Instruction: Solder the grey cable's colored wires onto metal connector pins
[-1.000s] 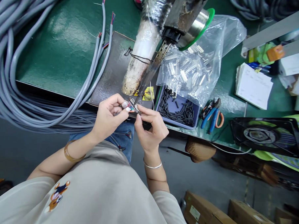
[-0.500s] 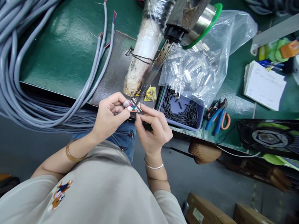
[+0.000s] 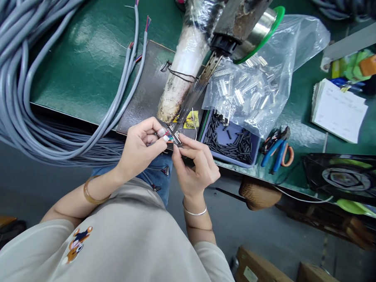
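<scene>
Our left hand (image 3: 145,144) pinches tiny coloured wires (image 3: 169,136), thumb and finger nearly together. Our right hand (image 3: 196,161) has its fingertips at the small metal connector (image 3: 176,137) between our hands; we cannot tell if it grips. Above our pinch is the soldering iron (image 3: 190,97); to the right, a purple box (image 3: 255,150).

- Green, glossy tabletop (image 3: 79,61) across the upper frame, patched with pale light reflections.
- Pale rail (image 3: 357,42) slanting at upper right.
- Dull grey floor (image 3: 259,227) below.
- Brown rounded seat (image 3: 260,196), right of centre.
- Cardboard boxes (image 3: 269,273) at lower right.
</scene>
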Demonstrator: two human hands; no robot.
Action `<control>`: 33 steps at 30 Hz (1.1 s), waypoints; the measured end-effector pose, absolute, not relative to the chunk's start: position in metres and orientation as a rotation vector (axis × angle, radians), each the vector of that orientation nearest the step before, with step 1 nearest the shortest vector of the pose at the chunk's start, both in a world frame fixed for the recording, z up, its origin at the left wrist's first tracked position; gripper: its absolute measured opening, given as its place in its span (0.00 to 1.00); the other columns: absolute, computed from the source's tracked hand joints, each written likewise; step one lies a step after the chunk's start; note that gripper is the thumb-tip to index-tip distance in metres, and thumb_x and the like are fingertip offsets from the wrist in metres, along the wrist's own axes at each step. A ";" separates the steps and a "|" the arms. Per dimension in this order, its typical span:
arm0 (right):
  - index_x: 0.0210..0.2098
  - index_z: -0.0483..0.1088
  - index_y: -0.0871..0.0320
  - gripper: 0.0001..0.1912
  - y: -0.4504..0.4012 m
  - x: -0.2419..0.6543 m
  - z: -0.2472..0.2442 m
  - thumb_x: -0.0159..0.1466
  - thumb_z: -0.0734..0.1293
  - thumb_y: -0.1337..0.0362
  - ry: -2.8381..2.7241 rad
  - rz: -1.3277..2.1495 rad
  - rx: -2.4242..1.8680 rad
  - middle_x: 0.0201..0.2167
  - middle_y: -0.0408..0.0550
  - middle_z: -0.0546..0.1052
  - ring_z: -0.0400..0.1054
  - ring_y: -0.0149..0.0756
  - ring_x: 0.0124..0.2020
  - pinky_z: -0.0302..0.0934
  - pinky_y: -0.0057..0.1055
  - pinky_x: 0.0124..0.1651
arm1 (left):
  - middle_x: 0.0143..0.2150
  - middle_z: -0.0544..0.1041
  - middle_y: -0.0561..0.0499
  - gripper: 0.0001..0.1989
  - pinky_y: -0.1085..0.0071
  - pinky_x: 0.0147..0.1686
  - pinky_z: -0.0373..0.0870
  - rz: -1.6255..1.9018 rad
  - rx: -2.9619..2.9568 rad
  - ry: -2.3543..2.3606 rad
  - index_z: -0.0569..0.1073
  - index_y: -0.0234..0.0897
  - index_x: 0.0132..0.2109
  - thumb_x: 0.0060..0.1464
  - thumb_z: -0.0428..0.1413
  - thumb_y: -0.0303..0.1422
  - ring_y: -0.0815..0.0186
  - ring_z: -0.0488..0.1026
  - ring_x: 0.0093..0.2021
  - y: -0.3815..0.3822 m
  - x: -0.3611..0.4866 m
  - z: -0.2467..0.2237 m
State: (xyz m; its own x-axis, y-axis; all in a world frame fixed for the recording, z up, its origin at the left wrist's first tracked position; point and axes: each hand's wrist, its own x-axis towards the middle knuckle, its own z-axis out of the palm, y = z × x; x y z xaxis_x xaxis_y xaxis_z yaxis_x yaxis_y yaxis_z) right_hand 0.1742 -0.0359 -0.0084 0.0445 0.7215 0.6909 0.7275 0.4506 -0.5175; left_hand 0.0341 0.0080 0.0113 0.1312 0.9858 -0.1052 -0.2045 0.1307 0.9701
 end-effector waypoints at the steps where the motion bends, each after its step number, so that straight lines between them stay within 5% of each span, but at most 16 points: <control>1: 0.35 0.69 0.55 0.11 -0.037 0.174 -0.008 0.61 0.73 0.74 -1.676 -0.011 -1.269 0.44 0.48 0.83 0.80 0.32 0.38 0.76 0.27 0.39 | 0.27 0.69 0.55 0.06 0.82 0.22 0.61 1.124 1.024 1.024 0.68 0.33 0.29 0.46 0.60 0.26 0.77 0.64 0.24 0.008 0.034 0.012; 9: 0.35 0.67 0.56 0.11 -0.041 0.175 -0.006 0.63 0.71 0.75 -1.759 -0.049 -1.268 0.42 0.51 0.84 0.80 0.32 0.39 0.74 0.25 0.39 | 0.23 0.66 0.59 0.07 0.83 0.17 0.54 1.071 1.017 0.986 0.67 0.34 0.28 0.47 0.60 0.24 0.81 0.55 0.18 0.007 0.030 0.009; 18: 0.33 0.70 0.56 0.08 -0.041 0.177 -0.010 0.64 0.70 0.74 -1.502 0.292 -1.293 0.41 0.47 0.83 0.79 0.34 0.42 0.75 0.33 0.44 | 0.29 0.73 0.56 0.11 0.82 0.18 0.61 1.023 0.935 0.855 0.69 0.35 0.42 0.53 0.62 0.29 0.79 0.63 0.18 -0.001 0.019 0.002; 24: 0.32 0.70 0.57 0.07 -0.045 0.176 -0.011 0.65 0.69 0.71 -1.438 0.549 -1.351 0.39 0.46 0.83 0.79 0.32 0.39 0.73 0.27 0.37 | 0.34 0.79 0.50 0.11 0.82 0.21 0.62 1.017 0.979 0.828 0.76 0.32 0.44 0.53 0.62 0.27 0.78 0.65 0.23 -0.005 0.014 -0.002; 33: 0.34 0.71 0.57 0.08 -0.046 0.175 -0.015 0.64 0.70 0.75 -1.533 0.299 -1.275 0.40 0.46 0.83 0.79 0.32 0.41 0.75 0.30 0.44 | 0.26 0.74 0.54 0.13 0.79 0.20 0.63 0.998 0.974 0.906 0.79 0.32 0.45 0.50 0.62 0.29 0.76 0.64 0.19 -0.006 0.012 -0.003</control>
